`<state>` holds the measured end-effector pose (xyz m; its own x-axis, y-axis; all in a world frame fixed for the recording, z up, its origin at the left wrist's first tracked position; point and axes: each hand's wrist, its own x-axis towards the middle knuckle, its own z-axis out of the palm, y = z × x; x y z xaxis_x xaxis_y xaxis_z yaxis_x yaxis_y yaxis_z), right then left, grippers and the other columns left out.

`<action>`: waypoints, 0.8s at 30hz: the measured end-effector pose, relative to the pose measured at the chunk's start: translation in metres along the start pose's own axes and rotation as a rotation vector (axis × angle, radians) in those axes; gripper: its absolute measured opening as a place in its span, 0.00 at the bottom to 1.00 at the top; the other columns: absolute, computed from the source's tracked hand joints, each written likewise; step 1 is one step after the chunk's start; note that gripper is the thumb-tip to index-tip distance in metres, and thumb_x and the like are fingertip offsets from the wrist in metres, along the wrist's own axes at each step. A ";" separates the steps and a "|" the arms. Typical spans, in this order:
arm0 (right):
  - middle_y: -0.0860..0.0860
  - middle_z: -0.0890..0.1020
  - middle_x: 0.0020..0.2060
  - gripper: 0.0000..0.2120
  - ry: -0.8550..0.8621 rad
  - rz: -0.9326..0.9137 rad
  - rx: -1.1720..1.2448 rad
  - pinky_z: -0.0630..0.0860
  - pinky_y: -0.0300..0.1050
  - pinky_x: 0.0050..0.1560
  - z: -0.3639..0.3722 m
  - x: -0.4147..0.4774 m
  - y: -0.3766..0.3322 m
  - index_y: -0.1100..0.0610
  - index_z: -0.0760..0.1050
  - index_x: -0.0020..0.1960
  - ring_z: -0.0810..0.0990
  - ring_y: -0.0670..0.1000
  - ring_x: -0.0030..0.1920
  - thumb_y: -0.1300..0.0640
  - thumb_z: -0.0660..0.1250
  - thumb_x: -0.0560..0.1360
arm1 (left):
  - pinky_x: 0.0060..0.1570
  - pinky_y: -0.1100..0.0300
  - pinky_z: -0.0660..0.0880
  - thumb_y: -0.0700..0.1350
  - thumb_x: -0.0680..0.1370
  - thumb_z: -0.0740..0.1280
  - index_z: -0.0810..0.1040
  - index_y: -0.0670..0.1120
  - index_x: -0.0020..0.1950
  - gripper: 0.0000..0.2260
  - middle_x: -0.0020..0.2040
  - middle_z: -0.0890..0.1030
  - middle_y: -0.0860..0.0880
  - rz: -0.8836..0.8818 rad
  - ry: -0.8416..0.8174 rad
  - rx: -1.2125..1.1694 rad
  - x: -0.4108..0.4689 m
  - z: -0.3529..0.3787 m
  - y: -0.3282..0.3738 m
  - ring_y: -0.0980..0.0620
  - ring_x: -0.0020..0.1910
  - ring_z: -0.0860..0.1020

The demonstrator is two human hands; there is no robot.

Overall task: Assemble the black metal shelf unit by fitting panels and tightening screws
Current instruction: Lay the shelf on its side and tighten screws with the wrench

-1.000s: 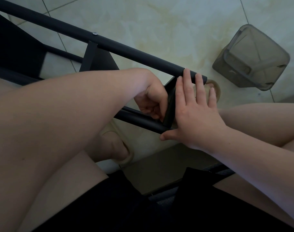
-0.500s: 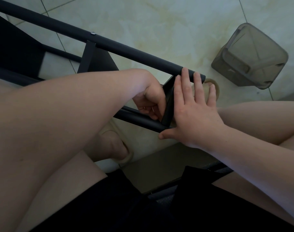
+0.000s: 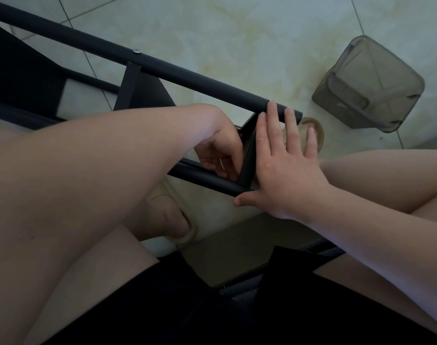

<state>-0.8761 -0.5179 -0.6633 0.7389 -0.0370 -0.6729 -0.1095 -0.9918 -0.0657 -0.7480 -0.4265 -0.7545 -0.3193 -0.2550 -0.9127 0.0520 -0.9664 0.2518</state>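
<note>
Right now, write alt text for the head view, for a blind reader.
A person's right hand presses flat against the end panel of a black metal shelf frame lying on a tiled floor, while the left hand curls beside it. A grey plastic bin is nearby.

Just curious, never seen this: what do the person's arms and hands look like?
Both arms are bare, with no sleeves, gloves or watch in view. The left hand shows small glints by its fingers, perhaps rings; too dim to tell. The right hand wears nothing.
</note>
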 end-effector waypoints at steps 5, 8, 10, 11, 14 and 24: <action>0.57 0.23 0.76 0.72 0.002 -0.003 0.006 0.40 0.70 0.76 0.000 0.000 0.000 0.61 0.24 0.77 0.27 0.63 0.78 0.23 0.68 0.63 | 0.36 0.65 0.70 0.39 0.77 0.67 0.81 0.45 0.47 0.04 0.39 0.82 0.50 0.008 -0.046 -0.050 -0.001 -0.002 0.001 0.56 0.38 0.79; 0.57 0.23 0.76 0.72 -0.003 -0.003 0.009 0.41 0.70 0.76 0.000 0.000 -0.001 0.61 0.24 0.77 0.27 0.63 0.77 0.23 0.68 0.63 | 0.36 0.65 0.72 0.37 0.77 0.67 0.81 0.45 0.48 0.05 0.40 0.82 0.50 0.040 -0.068 -0.084 -0.003 -0.002 0.001 0.56 0.38 0.80; 0.57 0.23 0.75 0.72 -0.011 -0.002 0.012 0.41 0.69 0.76 -0.001 0.001 -0.001 0.61 0.24 0.77 0.26 0.63 0.77 0.23 0.68 0.63 | 0.37 0.65 0.71 0.38 0.77 0.67 0.81 0.46 0.49 0.05 0.41 0.82 0.50 0.046 -0.054 -0.081 -0.002 -0.002 0.000 0.55 0.39 0.80; 0.57 0.23 0.75 0.72 -0.015 -0.001 0.014 0.40 0.69 0.76 -0.001 0.001 -0.001 0.61 0.23 0.77 0.26 0.63 0.77 0.23 0.68 0.63 | 0.39 0.64 0.71 0.39 0.77 0.67 0.81 0.46 0.50 0.04 0.41 0.82 0.50 0.039 -0.041 -0.064 -0.001 -0.001 0.000 0.55 0.40 0.80; 0.57 0.23 0.75 0.72 -0.024 -0.001 0.016 0.41 0.70 0.77 -0.002 0.001 -0.001 0.61 0.23 0.77 0.26 0.63 0.77 0.23 0.68 0.63 | 0.39 0.64 0.71 0.41 0.77 0.68 0.81 0.46 0.47 0.03 0.39 0.82 0.51 0.002 -0.018 -0.020 0.000 -0.002 0.000 0.56 0.37 0.79; 0.57 0.23 0.76 0.72 -0.017 -0.001 0.015 0.41 0.70 0.76 -0.002 0.001 -0.001 0.61 0.24 0.77 0.27 0.64 0.77 0.23 0.69 0.63 | 0.43 0.63 0.73 0.38 0.78 0.67 0.81 0.45 0.48 0.05 0.40 0.83 0.50 0.047 -0.070 -0.104 0.000 0.000 -0.001 0.54 0.41 0.80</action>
<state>-0.8737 -0.5170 -0.6622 0.7276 -0.0335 -0.6852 -0.1185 -0.9899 -0.0774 -0.7481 -0.4255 -0.7551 -0.3791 -0.3005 -0.8752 0.1650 -0.9526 0.2556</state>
